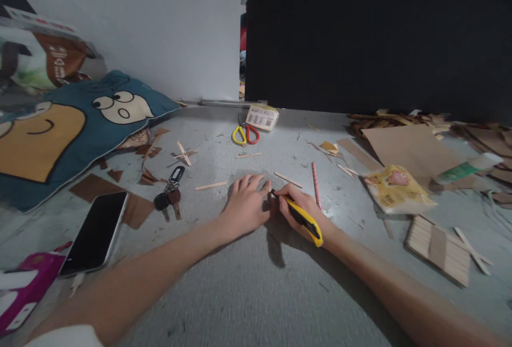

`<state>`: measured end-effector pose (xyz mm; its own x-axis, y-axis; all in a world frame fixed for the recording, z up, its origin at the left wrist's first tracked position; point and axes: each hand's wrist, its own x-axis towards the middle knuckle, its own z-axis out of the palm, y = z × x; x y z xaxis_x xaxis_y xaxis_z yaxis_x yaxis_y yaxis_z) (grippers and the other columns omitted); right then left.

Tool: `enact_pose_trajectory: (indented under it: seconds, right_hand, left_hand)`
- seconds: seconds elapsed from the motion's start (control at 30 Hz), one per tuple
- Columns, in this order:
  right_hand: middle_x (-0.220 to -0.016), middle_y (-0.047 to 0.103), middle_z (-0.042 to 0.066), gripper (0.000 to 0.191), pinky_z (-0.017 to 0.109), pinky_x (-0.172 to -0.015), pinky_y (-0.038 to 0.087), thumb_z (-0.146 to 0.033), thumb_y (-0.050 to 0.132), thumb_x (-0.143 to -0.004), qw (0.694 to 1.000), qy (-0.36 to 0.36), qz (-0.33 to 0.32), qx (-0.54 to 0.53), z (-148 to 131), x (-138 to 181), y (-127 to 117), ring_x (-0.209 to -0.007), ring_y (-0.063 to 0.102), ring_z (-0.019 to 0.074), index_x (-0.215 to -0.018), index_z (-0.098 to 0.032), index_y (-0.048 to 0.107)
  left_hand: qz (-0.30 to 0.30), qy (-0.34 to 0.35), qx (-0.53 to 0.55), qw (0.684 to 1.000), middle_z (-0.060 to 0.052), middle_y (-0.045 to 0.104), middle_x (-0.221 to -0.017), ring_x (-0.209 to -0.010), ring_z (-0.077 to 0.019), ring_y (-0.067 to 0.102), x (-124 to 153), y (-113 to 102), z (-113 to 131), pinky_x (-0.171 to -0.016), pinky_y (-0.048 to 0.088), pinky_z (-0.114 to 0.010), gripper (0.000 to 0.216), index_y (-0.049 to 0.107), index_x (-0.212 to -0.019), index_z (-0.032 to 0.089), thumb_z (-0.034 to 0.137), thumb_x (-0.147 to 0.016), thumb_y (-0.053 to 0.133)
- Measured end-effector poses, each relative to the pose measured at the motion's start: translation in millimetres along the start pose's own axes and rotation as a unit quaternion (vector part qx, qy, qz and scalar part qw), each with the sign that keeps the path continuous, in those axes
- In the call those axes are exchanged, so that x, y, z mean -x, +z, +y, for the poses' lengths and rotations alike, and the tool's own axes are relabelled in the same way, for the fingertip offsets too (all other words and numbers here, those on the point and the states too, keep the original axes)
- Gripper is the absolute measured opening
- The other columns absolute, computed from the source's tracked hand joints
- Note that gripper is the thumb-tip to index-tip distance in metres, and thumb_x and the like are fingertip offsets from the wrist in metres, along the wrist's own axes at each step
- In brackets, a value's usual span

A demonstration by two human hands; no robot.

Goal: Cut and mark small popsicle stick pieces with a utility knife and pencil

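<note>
My right hand (298, 208) is closed around a yellow and black utility knife (307, 219), its tip end pointing toward my left hand. My left hand (248, 205) lies palm down on the grey tabletop with its fingers stretched forward and slightly apart; whatever may be under it is hidden. Just beyond the two hands lie a wooden craft stick (288, 179) and, to the left, another craft stick (210, 186). A red striped pencil (316, 184) rests by my right hand. Farther back are scissors (246, 134) with yellow and red handles.
At left are a phone (96, 232), keys (172, 197), a pink device (30, 288) and a blue cushion (132, 91). To the right are a yellow packet (398, 189), a glue stick (468, 168), a bundle of craft sticks (438, 251) and cardboard (408, 144). A black panel (376, 37) stands behind.
</note>
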<state>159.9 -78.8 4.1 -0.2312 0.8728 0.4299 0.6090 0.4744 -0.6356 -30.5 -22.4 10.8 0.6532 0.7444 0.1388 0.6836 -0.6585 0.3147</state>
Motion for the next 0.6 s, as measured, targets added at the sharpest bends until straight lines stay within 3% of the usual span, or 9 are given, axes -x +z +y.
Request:
enact_pose_trajectory:
  seconds: [0.27,0.6]
  right_hand:
    - [-0.076,0.067,0.000,0.005,0.024,-0.060,0.052,-0.023,0.047,-0.102,1.000,-0.003,0.003,0.010,1.5,1.9,0.8,-0.060,0.066,0.0146,-0.102,-0.024,0.052]
    - [-0.074,0.067,-0.001,0.007,0.024,-0.060,0.052,-0.022,0.046,-0.103,1.000,-0.005,0.009,0.020,3.3,2.2,1.3,-0.059,0.067,0.0153,-0.102,-0.025,0.052]
  left_hand:
    - [-0.013,-0.013,0.002,1.000,-0.014,0.053,-0.157,-0.148,-0.0379,0.041,0.7,-1.6,3.0,-0.119,0.037,-0.057,0.054,0.061,-0.148,0.021,0.038,-0.097,0.066]
    - [0.020,-0.020,0.014,1.000,-0.013,0.056,-0.153,-0.144,-0.0372,0.044,-2.3,4.7,3.2,-0.118,0.038,-0.058,0.050,0.065,-0.143,0.023,0.035,-0.095,0.068]
